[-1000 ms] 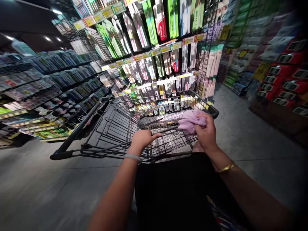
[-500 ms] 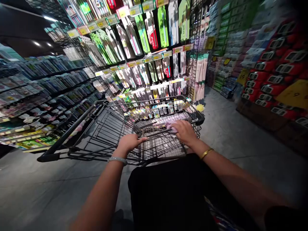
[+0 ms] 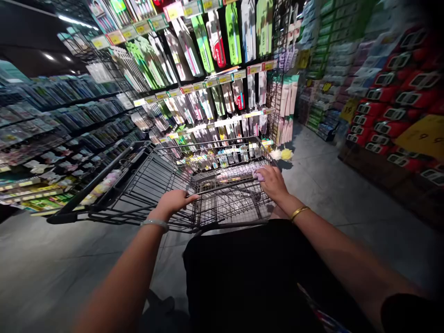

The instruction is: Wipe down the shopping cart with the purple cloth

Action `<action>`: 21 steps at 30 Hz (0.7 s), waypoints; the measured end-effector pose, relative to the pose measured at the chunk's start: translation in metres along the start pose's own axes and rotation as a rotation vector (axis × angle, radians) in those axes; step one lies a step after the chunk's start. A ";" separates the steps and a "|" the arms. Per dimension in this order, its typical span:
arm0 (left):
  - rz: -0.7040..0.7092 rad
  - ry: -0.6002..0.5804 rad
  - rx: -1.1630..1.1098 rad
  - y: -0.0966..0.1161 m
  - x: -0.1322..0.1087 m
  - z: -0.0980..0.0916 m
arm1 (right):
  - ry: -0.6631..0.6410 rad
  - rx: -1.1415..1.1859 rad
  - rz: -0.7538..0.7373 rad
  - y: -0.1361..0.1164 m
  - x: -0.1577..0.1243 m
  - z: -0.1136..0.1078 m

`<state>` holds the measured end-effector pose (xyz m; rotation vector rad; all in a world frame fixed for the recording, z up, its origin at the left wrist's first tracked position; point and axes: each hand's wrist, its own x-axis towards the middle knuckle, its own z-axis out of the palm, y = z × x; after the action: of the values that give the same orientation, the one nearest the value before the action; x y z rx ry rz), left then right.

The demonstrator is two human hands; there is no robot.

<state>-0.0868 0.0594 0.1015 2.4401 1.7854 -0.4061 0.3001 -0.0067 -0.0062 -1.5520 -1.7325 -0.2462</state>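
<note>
A black wire shopping cart [image 3: 138, 180] stands sideways in front of me, its push handle [image 3: 93, 187] to the left. My left hand [image 3: 171, 202] is closed over the cart's near top rim, its thumb lying along the bar and the other fingers mostly hidden. Farther right on that rim, my right hand [image 3: 272, 184] is closed around a crumpled lilac cloth [image 3: 258, 175], pressing it against the rim. Through the wire mesh the cart's lower rack and the floor show.
Behind the cart rises a display rack of packaged toothbrushes [image 3: 215, 41]. Packed shelves [image 3: 76, 115] line the left side. At right are stacked red packages [image 3: 367, 122] with yellow price signs [image 3: 423, 138]. Grey floor [image 3: 319, 185] runs between cart and stack.
My hands have moved apart along the rim: the left one leftward, the right one rightward with the cloth. The view has shifted slightly.
</note>
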 end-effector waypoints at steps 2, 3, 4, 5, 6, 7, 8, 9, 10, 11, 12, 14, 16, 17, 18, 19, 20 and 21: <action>-0.007 0.001 -0.008 -0.008 -0.001 0.001 | -0.007 0.009 -0.016 -0.008 -0.001 0.003; -0.012 0.001 -0.009 -0.011 -0.001 0.002 | -0.008 0.013 -0.020 -0.012 -0.001 0.005; -0.017 0.002 -0.006 -0.015 -0.002 0.003 | -0.006 0.016 -0.022 -0.016 -0.002 0.007; -0.019 -0.001 -0.002 -0.019 -0.003 0.003 | 0.000 0.020 -0.025 -0.021 -0.004 0.009; -0.017 -0.012 0.001 -0.024 -0.004 0.004 | 0.005 0.027 -0.032 -0.024 -0.005 0.011; -0.013 -0.030 0.000 -0.029 -0.006 0.005 | 0.007 0.037 -0.047 -0.026 -0.007 0.012; -0.007 -0.053 -0.005 -0.036 -0.009 0.005 | 0.001 0.052 -0.073 -0.026 -0.009 0.012; -0.005 -0.074 -0.011 -0.042 -0.012 0.005 | -0.016 0.072 -0.111 -0.025 -0.011 0.011; -0.007 -0.090 -0.020 -0.048 -0.015 0.004 | -0.046 0.096 -0.159 -0.023 -0.012 0.009; -0.008 -0.098 -0.034 -0.053 -0.019 0.003 | -0.084 0.121 -0.208 -0.021 -0.013 0.007; -0.005 -0.096 -0.060 -0.055 -0.022 0.001 | -0.123 0.145 -0.247 -0.020 -0.013 0.005; 0.024 -0.050 -0.142 -0.047 -0.027 -0.003 | -0.160 0.190 -0.262 -0.024 -0.012 0.004; 0.087 0.044 -0.243 -0.021 -0.027 -0.008 | -0.123 0.221 -0.210 -0.039 -0.012 0.009; 0.122 0.115 -0.269 -0.001 -0.024 -0.009 | -0.086 0.235 -0.185 -0.049 -0.012 0.014; 0.171 0.158 -0.290 0.021 -0.019 -0.010 | -0.045 0.249 -0.174 -0.059 -0.015 0.020; 0.197 0.198 -0.311 0.043 -0.014 -0.010 | -0.007 0.264 -0.180 -0.069 -0.018 0.027; 0.195 0.228 -0.318 0.064 -0.007 -0.008 | 0.025 0.278 -0.198 -0.077 -0.023 0.034; 0.186 0.229 -0.303 0.082 0.000 -0.005 | 0.048 0.290 -0.224 -0.082 -0.028 0.040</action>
<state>-0.0082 0.0346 0.1000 2.4782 1.5370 0.1554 0.2078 -0.0226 -0.0229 -1.1371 -1.8145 -0.1346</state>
